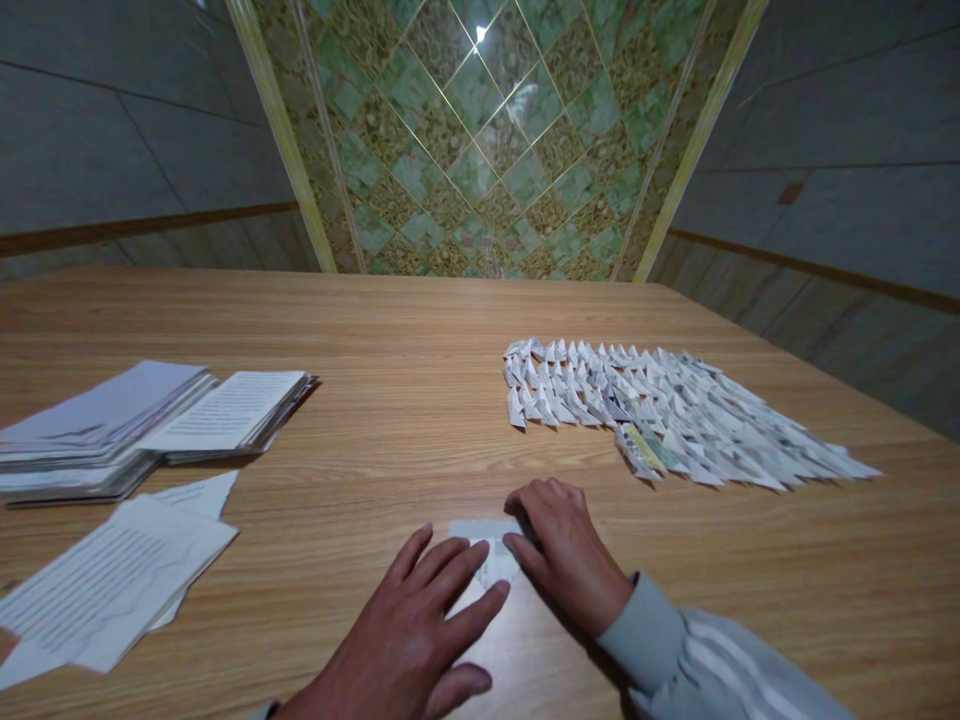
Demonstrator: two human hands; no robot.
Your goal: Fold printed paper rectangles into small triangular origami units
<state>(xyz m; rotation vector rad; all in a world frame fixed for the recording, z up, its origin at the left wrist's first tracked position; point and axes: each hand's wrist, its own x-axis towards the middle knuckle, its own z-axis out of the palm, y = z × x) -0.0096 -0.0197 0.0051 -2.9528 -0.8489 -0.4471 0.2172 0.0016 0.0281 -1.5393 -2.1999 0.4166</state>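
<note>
A small folded sheet of paper [496, 566] lies flat on the table in front of me, its top strip straight and its lower part angled to a point. My left hand [420, 620] is open, fingers spread, with fingertips resting on the paper's left side and middle. At the paper's right edge, my right hand [566, 550] has its thumb and curled fingers closed on the corner. Part of the paper is hidden beneath both hands.
On the wooden table [390, 340], rows of folded paper pieces [675, 410] stand at the right. A stack of papers [97, 430] lies at the left beside an open pile of printed pages [232, 410]. Loose printed sheets [120, 570] lie nearer. A tiled wall [480, 150] rises behind.
</note>
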